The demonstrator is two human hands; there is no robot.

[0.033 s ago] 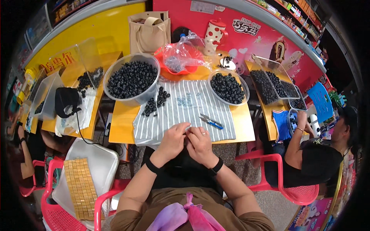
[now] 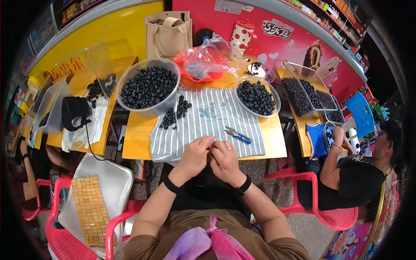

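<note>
My left hand (image 2: 196, 152) and my right hand (image 2: 223, 158) meet at the front edge of the table, fingertips pinched together. Whatever lies between the fingers is hidden. Beneath and ahead of them spreads a grey-and-white striped cloth (image 2: 190, 134). A pair of small snips with a blue handle (image 2: 238, 135) rests on it, just beyond my right hand. Small clear bluish pieces (image 2: 208, 112) are scattered mid-cloth. To their left lies a loose pile of small black round parts (image 2: 172, 113). More such parts fill a large clear tub (image 2: 122, 105) and a smaller clear bowl (image 2: 239, 106).
Behind the cloth stand a red basin (image 2: 184, 79) with clear plastic bags, a beige tote bag (image 2: 169, 41) and a dotted tumbler (image 2: 239, 42). On the right, a seated person (image 2: 346, 173) works beside a clear bin (image 2: 303, 102). A pink chair (image 2: 58, 229) is at left.
</note>
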